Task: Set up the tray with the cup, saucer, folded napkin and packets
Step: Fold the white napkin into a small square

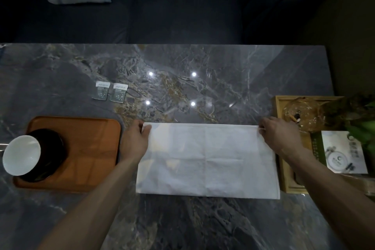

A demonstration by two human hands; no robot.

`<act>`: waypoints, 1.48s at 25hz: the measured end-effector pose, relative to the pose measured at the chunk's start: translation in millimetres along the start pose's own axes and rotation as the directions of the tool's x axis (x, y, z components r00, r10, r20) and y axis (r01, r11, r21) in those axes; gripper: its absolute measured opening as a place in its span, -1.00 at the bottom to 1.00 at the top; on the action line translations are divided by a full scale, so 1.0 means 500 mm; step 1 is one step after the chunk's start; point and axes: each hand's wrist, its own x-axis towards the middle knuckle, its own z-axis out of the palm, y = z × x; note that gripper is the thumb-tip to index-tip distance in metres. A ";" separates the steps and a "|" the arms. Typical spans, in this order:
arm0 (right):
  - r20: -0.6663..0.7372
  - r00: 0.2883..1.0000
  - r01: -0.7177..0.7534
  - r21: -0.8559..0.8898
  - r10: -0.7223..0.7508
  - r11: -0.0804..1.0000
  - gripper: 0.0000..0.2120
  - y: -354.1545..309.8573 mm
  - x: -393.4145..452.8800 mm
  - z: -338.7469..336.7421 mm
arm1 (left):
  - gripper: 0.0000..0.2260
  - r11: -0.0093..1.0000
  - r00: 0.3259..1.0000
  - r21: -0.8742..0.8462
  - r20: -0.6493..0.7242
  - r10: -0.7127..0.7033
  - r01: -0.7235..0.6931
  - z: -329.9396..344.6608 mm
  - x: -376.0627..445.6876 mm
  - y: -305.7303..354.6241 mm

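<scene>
White napkin (207, 158) flat near the table's (203, 63) front edge, long side running left to right, far corners pinched by left hand (135, 140) and right hand (279, 136), tray (91, 148) just left, likely folding next.

White napkin (207, 158), orange-brown tray (87, 148), seemingly black saucer (54, 148), grey veined marble table (203, 87)
</scene>
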 end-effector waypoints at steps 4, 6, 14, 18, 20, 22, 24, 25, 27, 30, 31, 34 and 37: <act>-0.067 0.996 -0.058 0.015 0.058 0.998 -0.74 -0.014 -0.025 0.002 | -0.82 0.998 0.997 -0.022 -0.040 -0.067 0.067 -0.006 0.006 -0.007; -0.102 0.993 -0.053 0.040 0.056 0.998 -0.62 -0.027 -0.049 0.007 | -0.81 0.997 0.996 -0.039 -0.054 -0.072 0.070 -0.009 -0.002 -0.007; -0.089 0.994 0.080 0.259 -0.059 0.962 -0.47 -0.164 -0.169 0.079 | -0.69 0.844 0.866 0.211 0.028 0.499 -0.493 0.087 -0.178 0.064; -0.050 0.995 0.099 0.249 -0.089 0.963 -0.40 -0.219 -0.193 0.128 | -0.58 0.761 0.797 0.237 0.191 0.573 -0.604 0.179 -0.265 0.100; -0.059 0.993 0.113 0.227 -0.102 0.967 -0.42 -0.231 -0.202 0.148 | -0.56 0.729 0.774 0.260 0.226 0.591 -0.633 0.206 -0.284 0.105; -0.057 0.994 0.106 0.197 -0.097 0.975 -0.43 -0.236 -0.205 0.162 | -0.56 0.705 0.767 0.302 0.261 0.587 -0.642 0.222 -0.285 0.104; -0.074 0.995 0.086 0.181 -0.074 0.980 -0.43 -0.241 -0.210 0.174 | -0.55 0.677 0.759 0.343 0.279 0.588 -0.651 0.230 -0.287 0.087; -0.090 0.994 0.081 0.178 -0.066 0.981 -0.43 -0.242 -0.210 0.179 | -0.54 0.665 0.752 0.352 0.286 0.594 -0.659 0.234 -0.285 0.080; -0.098 0.993 0.074 0.177 -0.058 0.981 -0.44 -0.242 -0.208 0.185 | -0.51 0.660 0.749 0.353 0.302 0.590 -0.663 0.233 -0.275 0.072; -0.104 0.994 -0.004 0.168 0.022 0.986 -0.44 -0.222 -0.226 0.198 | -0.44 0.668 0.774 0.392 0.301 0.557 -0.633 0.209 -0.263 0.038; -0.109 0.992 -0.048 0.164 0.067 0.985 -0.44 -0.210 -0.234 0.201 | -0.43 0.677 0.792 0.411 0.288 0.539 -0.610 0.193 -0.253 0.019; -0.103 0.984 -0.124 0.169 0.142 0.978 -0.45 -0.171 -0.253 0.201 | -0.45 0.691 0.819 0.444 0.250 0.516 -0.571 0.132 -0.216 -0.050; -0.080 0.987 -0.122 0.181 0.138 0.976 -0.44 -0.148 -0.263 0.199 | -0.44 0.682 0.816 0.451 0.256 0.519 -0.576 0.089 -0.188 -0.097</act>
